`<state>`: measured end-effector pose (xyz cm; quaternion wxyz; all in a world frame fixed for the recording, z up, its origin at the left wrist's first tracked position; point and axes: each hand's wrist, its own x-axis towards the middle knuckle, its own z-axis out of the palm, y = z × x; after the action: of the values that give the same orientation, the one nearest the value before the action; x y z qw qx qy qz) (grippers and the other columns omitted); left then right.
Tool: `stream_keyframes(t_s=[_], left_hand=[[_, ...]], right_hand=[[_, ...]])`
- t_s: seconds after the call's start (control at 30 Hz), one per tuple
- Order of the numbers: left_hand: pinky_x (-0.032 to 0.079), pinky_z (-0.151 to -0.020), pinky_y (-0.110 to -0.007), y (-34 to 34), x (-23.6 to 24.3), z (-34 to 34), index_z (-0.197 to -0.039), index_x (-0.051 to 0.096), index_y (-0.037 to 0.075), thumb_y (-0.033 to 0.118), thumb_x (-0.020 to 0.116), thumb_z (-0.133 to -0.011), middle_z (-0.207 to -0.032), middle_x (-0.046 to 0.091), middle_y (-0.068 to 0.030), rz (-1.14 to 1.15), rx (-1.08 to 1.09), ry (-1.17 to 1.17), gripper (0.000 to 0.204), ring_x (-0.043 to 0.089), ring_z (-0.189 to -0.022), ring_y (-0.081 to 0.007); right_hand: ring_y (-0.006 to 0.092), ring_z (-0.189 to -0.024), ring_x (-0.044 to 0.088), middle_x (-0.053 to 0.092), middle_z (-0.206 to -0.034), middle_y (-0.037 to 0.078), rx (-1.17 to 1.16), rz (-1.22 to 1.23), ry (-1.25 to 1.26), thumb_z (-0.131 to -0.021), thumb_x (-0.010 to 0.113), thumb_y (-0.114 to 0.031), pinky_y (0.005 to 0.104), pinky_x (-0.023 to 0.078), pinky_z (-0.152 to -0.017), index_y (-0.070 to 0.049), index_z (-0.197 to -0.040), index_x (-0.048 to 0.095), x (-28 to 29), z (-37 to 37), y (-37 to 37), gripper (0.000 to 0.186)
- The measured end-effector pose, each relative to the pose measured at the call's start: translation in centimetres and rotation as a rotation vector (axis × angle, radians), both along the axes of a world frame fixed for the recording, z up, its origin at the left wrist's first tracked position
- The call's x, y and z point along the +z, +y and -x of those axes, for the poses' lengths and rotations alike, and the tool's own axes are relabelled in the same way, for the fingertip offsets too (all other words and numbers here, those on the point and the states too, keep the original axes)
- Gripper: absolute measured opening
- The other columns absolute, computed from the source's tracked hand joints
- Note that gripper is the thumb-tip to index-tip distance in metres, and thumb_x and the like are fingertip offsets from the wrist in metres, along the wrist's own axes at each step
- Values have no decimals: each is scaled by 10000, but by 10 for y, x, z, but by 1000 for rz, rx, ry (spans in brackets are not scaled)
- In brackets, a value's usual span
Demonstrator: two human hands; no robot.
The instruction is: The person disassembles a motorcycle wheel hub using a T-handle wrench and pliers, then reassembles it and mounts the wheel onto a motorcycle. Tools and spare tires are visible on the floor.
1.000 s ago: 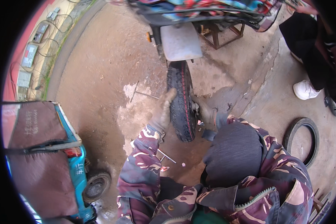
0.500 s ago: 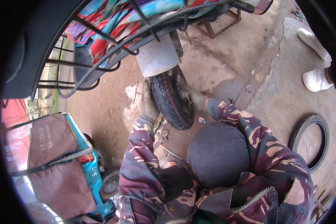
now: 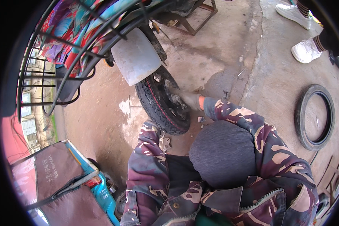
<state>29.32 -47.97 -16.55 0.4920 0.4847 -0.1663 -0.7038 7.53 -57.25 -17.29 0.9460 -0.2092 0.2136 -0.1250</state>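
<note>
A front wheel with a black tyre (image 3: 154, 107), marked by a red line around its tread, stands tilted in the middle under a pale mudguard (image 3: 135, 56). My right hand (image 3: 191, 101), in a greyish glove, is against the hub on the wheel's right side. Its fingers bend in among the hub parts, and what they grip is hidden. At the tyre's lower left is my left hand (image 3: 151, 124), mostly covered by its camouflage sleeve, so its fingers do not show. Just below it lie metal tools (image 3: 165, 143), one looking like a wrench.
Above the wheel hangs a black wire basket (image 3: 73, 77) holding colourful cloth. A loose tyre (image 3: 314, 116) lies on the right. Another person's white shoes (image 3: 306, 51) are at upper right. A blue three-wheeled vehicle (image 3: 103, 192) with brown covers stands lower left.
The wheel, mudguard and basket now appear further left and more slanted as the view shifts. My left hand has dropped from the tyre's left side to its lower edge; my right hand remains by the hub.
</note>
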Motion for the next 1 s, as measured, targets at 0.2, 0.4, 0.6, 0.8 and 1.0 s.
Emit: stream_keyframes(t_s=[0.2,0.4,0.6,0.8,1.0], left_hand=[[558,-1086,-418,-5,-13,-2,-1494,575,46,424,550,-1114,-1413,683,-125,17,-6,171,537,677,-1225,-258],[569,-1071,-424,0,-26,-3,-1486,583,50,452,577,-1095,-1393,695,-121,35,12,272,560,690,-1203,-259],[580,-1057,-429,3,-39,-3,-1478,591,55,479,603,-1077,-1373,707,-116,54,7,360,585,702,-1180,-259],[590,-1043,-434,-12,-54,3,-1470,599,59,507,630,-1059,-1354,720,-112,126,-15,473,610,714,-1158,-260],[601,-1029,-439,-24,-70,15,-1462,606,63,535,656,-1040,-1334,732,-107,179,-53,575,635,726,-1136,-260]], right_hand=[[366,-1427,541,563,-1553,235,235,362,307,-952,515,-840,480,404,-1210,-33,-1599,487,46,33,-17,1035],[390,-1393,556,564,-1508,280,323,587,423,-881,507,-931,497,448,-1165,-9,-1588,493,56,26,-27,1162],[305,-1209,659,621,-1411,238,339,579,674,-848,560,-933,432,564,-1013,6,-1551,524,35,18,-34,1173],[221,-920,697,718,-1089,127,441,784,835,-794,662,-915,363,598,-824,13,-1201,699,47,21,-59,1014],[184,-668,664,711,-880,90,398,797,831,-938,722,-681,314,559,-610,11,-986,749,58,7,-68,694]])
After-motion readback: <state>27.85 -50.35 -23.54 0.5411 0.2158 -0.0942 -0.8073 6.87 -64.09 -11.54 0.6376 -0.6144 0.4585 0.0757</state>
